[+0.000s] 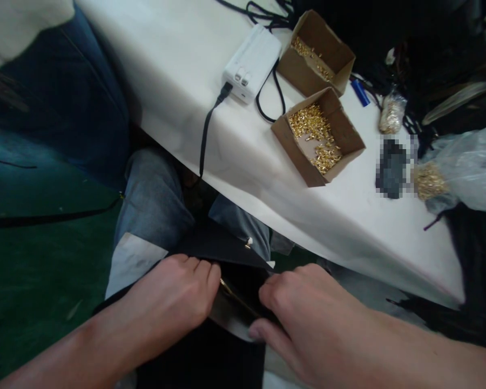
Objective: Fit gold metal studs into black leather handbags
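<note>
A black bag (pixel 235 356) lies across my lap, its opening gaping between my hands. Closed fingers of my left hand (pixel 190 286) grip the opening's edge on the left. My right hand (pixel 297 310) curls its fingers over the right side of the opening, with the thumb lower down along the edge. Between them runs a gold zipper (pixel 227 287), partly hidden inside the dark opening. On the raised black panel beyond my hands sits a small gold fitting (pixel 248 244).
Two cardboard boxes (pixel 295 154) with small gold pieces stand on the white-covered table (pixel 178 102). Nearby are a white power bank (pixel 253 62) with a black cable, a blue cylinder (pixel 360 93) and plastic bags (pixel 465 167). A person's jeans (pixel 76 97) show at left.
</note>
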Available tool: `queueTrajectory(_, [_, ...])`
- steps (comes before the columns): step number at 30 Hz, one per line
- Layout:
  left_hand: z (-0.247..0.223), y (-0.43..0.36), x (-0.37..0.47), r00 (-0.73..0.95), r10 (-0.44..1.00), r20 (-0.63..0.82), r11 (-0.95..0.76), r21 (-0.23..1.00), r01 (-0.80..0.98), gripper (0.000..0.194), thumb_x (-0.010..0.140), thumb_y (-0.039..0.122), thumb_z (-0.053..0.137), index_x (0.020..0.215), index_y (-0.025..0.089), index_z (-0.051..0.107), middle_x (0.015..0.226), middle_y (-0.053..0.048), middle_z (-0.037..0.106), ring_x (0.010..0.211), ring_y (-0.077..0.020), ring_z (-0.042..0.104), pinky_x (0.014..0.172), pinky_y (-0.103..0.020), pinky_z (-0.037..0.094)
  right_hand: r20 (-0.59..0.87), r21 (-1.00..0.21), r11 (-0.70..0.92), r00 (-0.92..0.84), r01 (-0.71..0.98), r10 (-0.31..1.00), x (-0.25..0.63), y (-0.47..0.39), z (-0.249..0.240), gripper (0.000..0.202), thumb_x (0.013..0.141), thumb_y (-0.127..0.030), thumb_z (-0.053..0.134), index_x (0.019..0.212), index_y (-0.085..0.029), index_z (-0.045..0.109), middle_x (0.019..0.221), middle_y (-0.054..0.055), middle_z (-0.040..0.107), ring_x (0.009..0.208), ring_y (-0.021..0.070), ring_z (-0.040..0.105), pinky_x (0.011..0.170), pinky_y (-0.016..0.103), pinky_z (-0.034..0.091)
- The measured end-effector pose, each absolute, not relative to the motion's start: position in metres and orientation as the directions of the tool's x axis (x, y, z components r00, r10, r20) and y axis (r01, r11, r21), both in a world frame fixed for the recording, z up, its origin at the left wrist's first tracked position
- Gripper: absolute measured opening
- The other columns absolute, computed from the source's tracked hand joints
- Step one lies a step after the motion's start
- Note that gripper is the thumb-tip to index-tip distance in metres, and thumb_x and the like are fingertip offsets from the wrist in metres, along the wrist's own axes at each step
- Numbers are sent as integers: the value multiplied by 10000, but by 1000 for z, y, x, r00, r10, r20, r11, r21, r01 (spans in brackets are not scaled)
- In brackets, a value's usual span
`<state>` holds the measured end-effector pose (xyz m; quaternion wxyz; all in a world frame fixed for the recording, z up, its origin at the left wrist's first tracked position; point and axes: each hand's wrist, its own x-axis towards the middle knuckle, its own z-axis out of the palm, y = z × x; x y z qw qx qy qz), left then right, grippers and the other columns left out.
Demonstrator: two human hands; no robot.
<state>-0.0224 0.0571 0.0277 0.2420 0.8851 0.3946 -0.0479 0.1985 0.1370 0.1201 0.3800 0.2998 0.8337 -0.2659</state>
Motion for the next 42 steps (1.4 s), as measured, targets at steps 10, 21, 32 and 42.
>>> queueTrajectory(10, [54,85,-6,723,655,-220,-559,504,659,208,845,13,692,960,186,703,818,-60,779,650,-313,756,525,-385,529,-793,-44,817,-518,575,322,208,151,133,211,788,6,765,770,-204,753,764,86,790,603,256,730,520,367,351])
queueTrajectory(21, [49,82,-25,675,737,-17,-547,573,611,184,947,30,698,1006,199,741,871,-32,816,709,-273,775,597,-377,601,-731,54,887,-586,459,349,235,151,126,278,849,76,628,937,-144,775,823,97,772,618,242,698,569,360,425])
queueTrajectory(32, [34,43,-73,22,997,-73,44,783,621,414,1107,437,672,1492,287,683,1550,-90,733,1309,-306,778,1071,-489,685,-564,33,925,-757,378,330,269,146,111,312,861,101,541,870,-208,589,713,21,618,469,169,526,475,345,279])
queueTrajectory(42, [23,29,-36,126,957,-261,158,835,527,357,1071,338,619,1335,175,795,1201,-120,886,974,-270,868,802,-345,675,-528,6,932,-790,363,311,266,154,134,395,908,119,489,993,-192,716,846,84,756,579,226,687,497,345,401])
